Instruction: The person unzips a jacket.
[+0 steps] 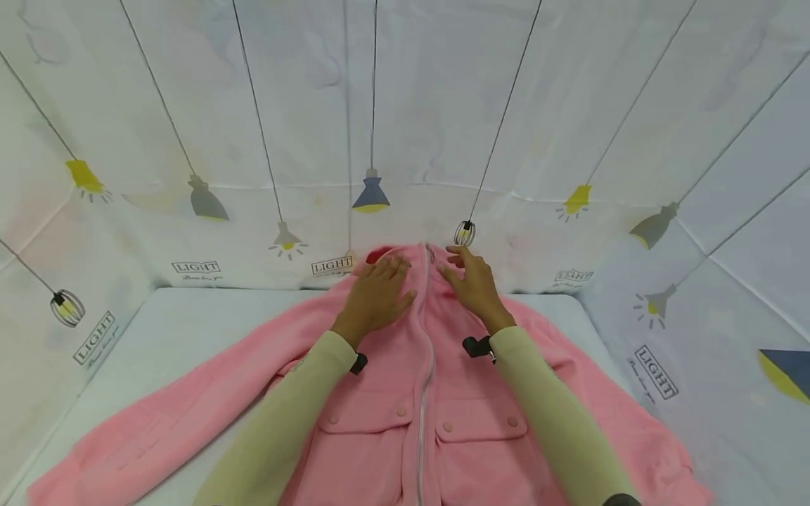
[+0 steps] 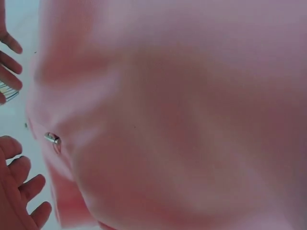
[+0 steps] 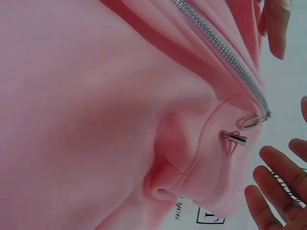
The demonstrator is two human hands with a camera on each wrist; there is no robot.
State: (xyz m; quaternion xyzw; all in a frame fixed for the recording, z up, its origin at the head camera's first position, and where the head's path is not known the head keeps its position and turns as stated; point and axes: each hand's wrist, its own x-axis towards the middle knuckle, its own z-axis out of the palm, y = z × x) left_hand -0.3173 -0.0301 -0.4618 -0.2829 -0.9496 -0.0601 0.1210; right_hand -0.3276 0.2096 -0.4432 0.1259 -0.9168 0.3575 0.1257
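Note:
A pink zip-front jacket (image 1: 373, 372) lies front up, its collar end at the far edge of the table. My left hand (image 1: 378, 292) is over the collar's left side, fingers extended, the thumb toward the zipper (image 1: 422, 414). On the collar's right side is my right hand (image 1: 474, 284), its fingers loosely bent and holding nothing. The right wrist view shows my right fingers (image 3: 271, 191) spread apart beyond the collar, near a metal cord stopper (image 3: 235, 138) and the zipper pull (image 3: 250, 123). In the left wrist view, my left fingers (image 2: 24, 177) hang beside the collar edge.
The sleeves spread out to both sides, the left sleeve (image 1: 177, 407) reaching the near left corner. Two flap pockets with buttons, such as the left pocket flap (image 1: 367, 414), lie below my forearms. A white lamp-printed cloth (image 1: 411, 105) rises behind the light table (image 1: 202, 316).

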